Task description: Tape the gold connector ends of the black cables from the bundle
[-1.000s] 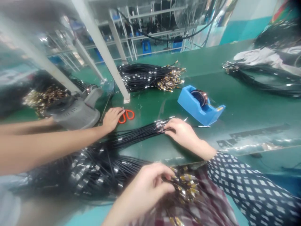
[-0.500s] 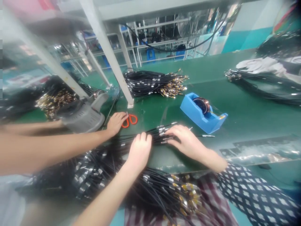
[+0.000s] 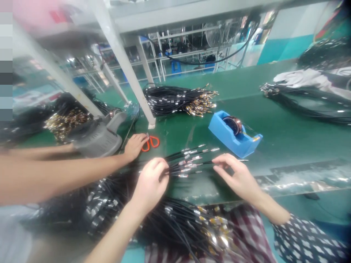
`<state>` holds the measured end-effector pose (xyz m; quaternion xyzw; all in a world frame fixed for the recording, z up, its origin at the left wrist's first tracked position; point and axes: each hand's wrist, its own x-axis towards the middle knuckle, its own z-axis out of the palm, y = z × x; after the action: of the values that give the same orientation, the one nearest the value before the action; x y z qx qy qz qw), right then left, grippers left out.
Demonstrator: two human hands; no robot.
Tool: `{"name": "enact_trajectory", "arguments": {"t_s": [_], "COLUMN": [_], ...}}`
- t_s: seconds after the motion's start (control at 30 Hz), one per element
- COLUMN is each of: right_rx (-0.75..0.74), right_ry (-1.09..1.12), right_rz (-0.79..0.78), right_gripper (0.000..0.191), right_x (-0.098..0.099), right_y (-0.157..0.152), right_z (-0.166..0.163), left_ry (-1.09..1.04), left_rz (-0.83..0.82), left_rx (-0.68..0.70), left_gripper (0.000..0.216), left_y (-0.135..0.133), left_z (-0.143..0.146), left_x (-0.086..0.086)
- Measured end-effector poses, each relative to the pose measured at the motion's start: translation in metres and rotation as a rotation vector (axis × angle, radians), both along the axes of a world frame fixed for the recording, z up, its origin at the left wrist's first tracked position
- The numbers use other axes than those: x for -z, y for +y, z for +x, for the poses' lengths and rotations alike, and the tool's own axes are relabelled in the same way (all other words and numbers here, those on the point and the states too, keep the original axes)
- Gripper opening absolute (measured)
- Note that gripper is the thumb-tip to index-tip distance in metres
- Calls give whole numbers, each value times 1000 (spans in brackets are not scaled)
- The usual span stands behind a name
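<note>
At the left of our working area, a co-worker's hand (image 3: pixel 135 147) rests by the orange-handled scissors (image 3: pixel 149 141) on the green tabletop (image 3: pixel 276 142). To the right of them, nearer to us, lies our cable bundle (image 3: pixel 185 170), its silver tips fanned out over the tabletop and pointing right. We judge each strand to be light and bendy, with a smooth black jacket that may slip a little, while the tips look stiff and easier to damage. So we would take hold of the black lengths just behind the tips, and keep pressure off the ends themselves. Our left hand (image 3: pixel 152 182) does roughly that: its fingers are curled closed around the strands, with thumb and forefinger near the spread tips. Below, a larger heap of cables (image 3: pixel 186 221) with gold-coloured ends lies over a checked cloth. Farther right, our right hand (image 3: pixel 237 177) has thumb and forefinger only narrowly apart, at a single cable (image 3: pixel 205 162) that reaches out of the fan (whether they pinch it or merely touch it, we cannot tell). Just behind that hand stands the blue tape dispenser (image 3: pixel 233 138), apart from our fingers.
</note>
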<state>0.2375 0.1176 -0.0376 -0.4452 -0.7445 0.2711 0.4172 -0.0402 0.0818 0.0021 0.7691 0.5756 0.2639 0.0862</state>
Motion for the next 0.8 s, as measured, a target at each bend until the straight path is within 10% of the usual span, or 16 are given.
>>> {"name": "enact_trajectory", "arguments": {"t_s": [0.8], "right_rx": [-128], "right_ry": [6], "right_rz": [-202], "right_gripper": [11], "right_x": [1], "right_y": [-9], "right_z": [-25], "left_ry": [-467], "left_rz": [-257], "left_rx": [-55], "left_gripper": [26], "left_y": [-14], "left_z": [10], "left_x": [-8]}}
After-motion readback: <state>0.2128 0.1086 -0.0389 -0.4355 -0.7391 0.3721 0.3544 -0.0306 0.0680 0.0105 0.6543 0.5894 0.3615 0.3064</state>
